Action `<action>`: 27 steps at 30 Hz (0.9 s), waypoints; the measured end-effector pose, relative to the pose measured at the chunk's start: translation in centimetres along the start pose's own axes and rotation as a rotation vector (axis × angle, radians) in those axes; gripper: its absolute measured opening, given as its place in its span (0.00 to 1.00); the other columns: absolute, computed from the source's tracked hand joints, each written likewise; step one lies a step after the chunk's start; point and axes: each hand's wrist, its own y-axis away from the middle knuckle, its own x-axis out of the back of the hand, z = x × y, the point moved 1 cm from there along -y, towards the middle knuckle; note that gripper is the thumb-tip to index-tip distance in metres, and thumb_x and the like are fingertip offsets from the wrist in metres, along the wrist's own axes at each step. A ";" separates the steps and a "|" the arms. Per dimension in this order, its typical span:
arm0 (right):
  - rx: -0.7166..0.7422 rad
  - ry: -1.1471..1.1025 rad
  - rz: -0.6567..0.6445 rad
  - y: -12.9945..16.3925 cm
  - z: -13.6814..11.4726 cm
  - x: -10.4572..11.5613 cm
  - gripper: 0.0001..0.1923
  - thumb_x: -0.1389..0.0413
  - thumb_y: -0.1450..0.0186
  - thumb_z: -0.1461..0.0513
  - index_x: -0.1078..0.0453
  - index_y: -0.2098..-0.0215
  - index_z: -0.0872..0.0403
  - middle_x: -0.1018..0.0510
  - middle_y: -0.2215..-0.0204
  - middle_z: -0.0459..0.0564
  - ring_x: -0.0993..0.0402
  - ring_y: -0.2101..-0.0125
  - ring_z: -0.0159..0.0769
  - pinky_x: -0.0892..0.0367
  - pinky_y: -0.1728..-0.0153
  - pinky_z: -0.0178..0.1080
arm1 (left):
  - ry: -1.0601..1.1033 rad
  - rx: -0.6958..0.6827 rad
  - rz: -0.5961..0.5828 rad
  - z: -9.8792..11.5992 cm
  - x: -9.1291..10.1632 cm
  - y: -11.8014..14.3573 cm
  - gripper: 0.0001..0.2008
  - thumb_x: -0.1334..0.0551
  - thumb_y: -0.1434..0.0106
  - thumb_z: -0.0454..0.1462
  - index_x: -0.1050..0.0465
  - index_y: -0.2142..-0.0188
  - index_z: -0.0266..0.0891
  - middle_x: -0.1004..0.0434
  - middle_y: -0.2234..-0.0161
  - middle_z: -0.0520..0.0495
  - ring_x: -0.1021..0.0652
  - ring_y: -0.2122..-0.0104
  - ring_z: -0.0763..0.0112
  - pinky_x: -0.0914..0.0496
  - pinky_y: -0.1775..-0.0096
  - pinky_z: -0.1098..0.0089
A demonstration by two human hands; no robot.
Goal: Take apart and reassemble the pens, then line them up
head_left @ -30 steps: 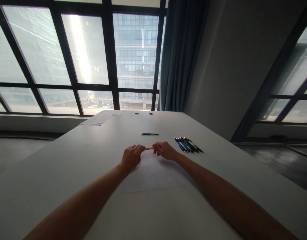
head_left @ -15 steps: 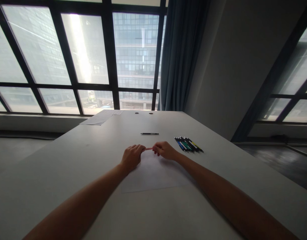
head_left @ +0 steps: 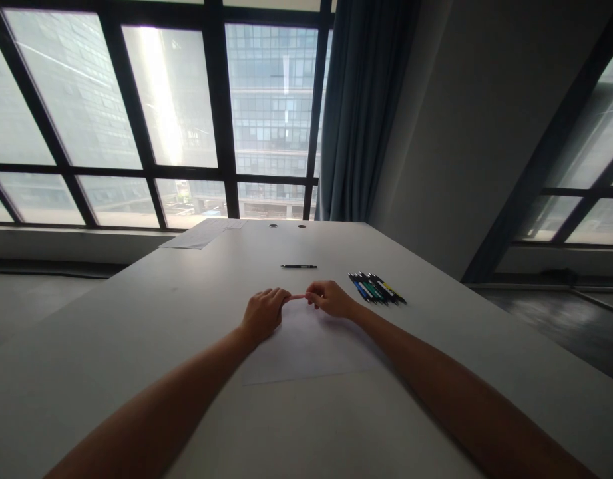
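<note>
Two bare forearms, no sleeves.
Left hand (head_left: 263, 311) and right hand (head_left: 331, 299): no gloves, rings, watch or wristbands visible. Both arms uncovered up to the frame edge.

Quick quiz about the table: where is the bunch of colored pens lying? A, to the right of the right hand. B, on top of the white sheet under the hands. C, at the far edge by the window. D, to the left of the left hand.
A: the pens lie side by side on the table just right of the right hand, off the sheet and apart from the single black pen farther back.
</note>
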 end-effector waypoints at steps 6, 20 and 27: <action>0.047 0.076 0.076 0.1 -0.2 0.3 0.06 0.41 0.43 0.60 0.27 0.71 0.57 0.24 0.78 0.47 0.32 0.79 0.30 0.37 0.75 0.32 | 0.007 0.013 -0.020 0.2 0.0 -0.1 0.08 0.47 0.33 0.33 0.30 0.62 0.40 0.21 0.66 0.49 0.23 0.67 0.69 0.33 0.66 0.70; 0.003 -0.020 -0.006 0.0 0.3 0.1 0.09 0.43 0.41 0.58 0.28 0.70 0.57 0.24 0.77 0.47 0.31 0.79 0.30 0.36 0.76 0.32 | 0.022 0.028 -0.003 -0.1 -0.1 0.0 0.08 0.48 0.32 0.33 0.30 0.62 0.40 0.21 0.66 0.49 0.23 0.68 0.70 0.33 0.66 0.70; 0.027 0.031 0.089 -0.1 1.9 1.2 0.10 0.41 0.42 0.56 0.27 0.70 0.56 0.25 0.78 0.47 0.32 0.79 0.30 0.38 0.76 0.33 | 0.007 0.061 -0.027 -0.1 -0.1 0.0 0.09 0.48 0.32 0.34 0.30 0.61 0.40 0.21 0.66 0.48 0.23 0.67 0.69 0.33 0.66 0.69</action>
